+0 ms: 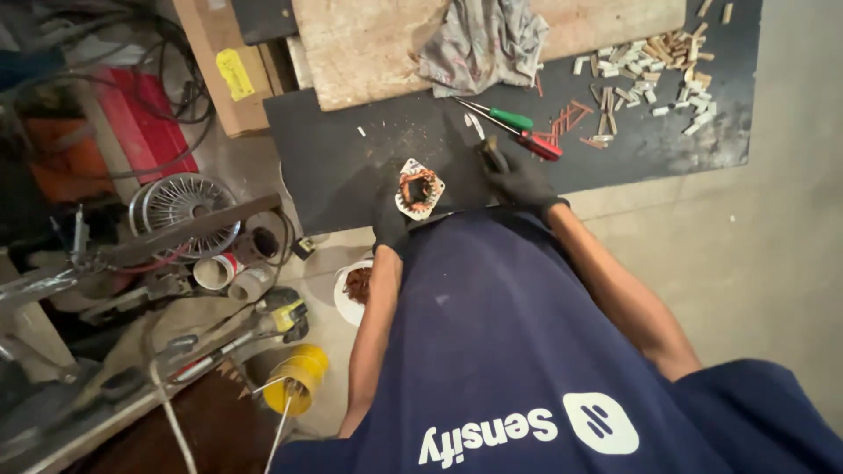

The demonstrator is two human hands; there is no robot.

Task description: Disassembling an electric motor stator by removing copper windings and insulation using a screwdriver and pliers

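Two screwdrivers [514, 128] lie beside the right hand [518, 175] (grip unclear); left hand [391, 219] fingers clamp stator [419, 188].

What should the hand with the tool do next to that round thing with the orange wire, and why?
Probably bring the tool in the right hand a little leftward to the round motor core. The gloved left hand already steadies the core on the dark board, its copper winding faces up, and the tool tip sits just beside it, not touching.

Green [511, 117] and red screwdrivers [539, 146], grey rag [483, 39], yellow spool [299, 377]
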